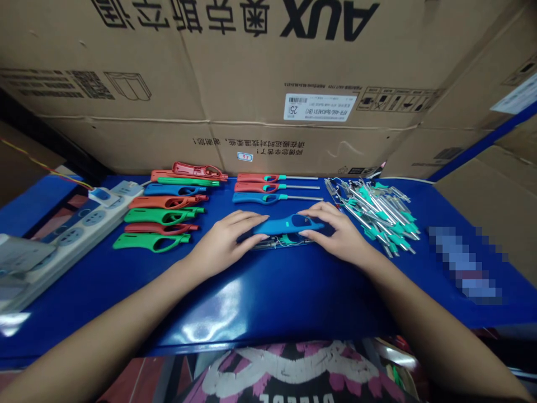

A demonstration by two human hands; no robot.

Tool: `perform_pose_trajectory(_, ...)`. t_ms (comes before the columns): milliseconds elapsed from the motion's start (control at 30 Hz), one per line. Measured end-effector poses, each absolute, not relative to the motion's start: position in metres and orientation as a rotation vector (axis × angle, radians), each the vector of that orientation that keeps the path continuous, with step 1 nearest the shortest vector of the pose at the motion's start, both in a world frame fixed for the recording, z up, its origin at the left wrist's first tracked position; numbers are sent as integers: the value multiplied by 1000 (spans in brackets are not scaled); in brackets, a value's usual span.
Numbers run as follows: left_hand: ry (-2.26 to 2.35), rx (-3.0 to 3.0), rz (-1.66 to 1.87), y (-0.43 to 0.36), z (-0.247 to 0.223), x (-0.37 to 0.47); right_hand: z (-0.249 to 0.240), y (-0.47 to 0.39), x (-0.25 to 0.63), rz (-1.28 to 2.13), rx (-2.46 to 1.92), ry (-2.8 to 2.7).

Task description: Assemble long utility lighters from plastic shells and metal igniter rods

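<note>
A blue plastic lighter casing [279, 225] is held between my two hands over the middle of the table. My left hand [232, 238] pinches its wide left end between thumb and fingers. My right hand [335, 232] has the narrow right end, by the trigger opening, between thumb and fingertips. Just below the casing lie the inner parts of a lighter [289, 240], with a green trigger, thin wires and metal pieces, partly hidden by the casing and hands. Whether casing and inner parts touch I cannot tell.
Left, a column of red, green, blue and orange casings [157, 215] lies beside a white power strip [84, 235]. Three long-nosed lighters [255, 187] lie behind my hands. Right is a heap of metal tubes with green triggers [377, 215]. Cardboard [235, 101] walls the blue table [268, 302].
</note>
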State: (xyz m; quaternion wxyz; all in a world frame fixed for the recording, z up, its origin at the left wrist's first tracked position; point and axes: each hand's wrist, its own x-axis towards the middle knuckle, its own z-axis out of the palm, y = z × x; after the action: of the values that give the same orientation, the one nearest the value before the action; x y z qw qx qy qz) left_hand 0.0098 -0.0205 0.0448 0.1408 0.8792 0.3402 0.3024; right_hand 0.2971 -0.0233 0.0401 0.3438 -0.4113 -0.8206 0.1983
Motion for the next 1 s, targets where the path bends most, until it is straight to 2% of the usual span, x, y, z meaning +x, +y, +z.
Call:
perform_pose_trajectory(100, 963, 2589, 864, -19, 47, 8, 40, -22, 299, 478, -1084, -2129)
perform_pose_trajectory(300, 978, 2718, 589, -15, 50, 5, 31, -20, 300, 364, -1133, -2337)
perform_pose_trajectory(533, 965, 2719, 427, -14, 47, 4, 27, -20, 300, 307, -1166, -2485)
perform_pose_trajectory(1000, 1012, 2692, 362, -17, 45, 6, 35, -22, 300, 309, -1167, -2567)
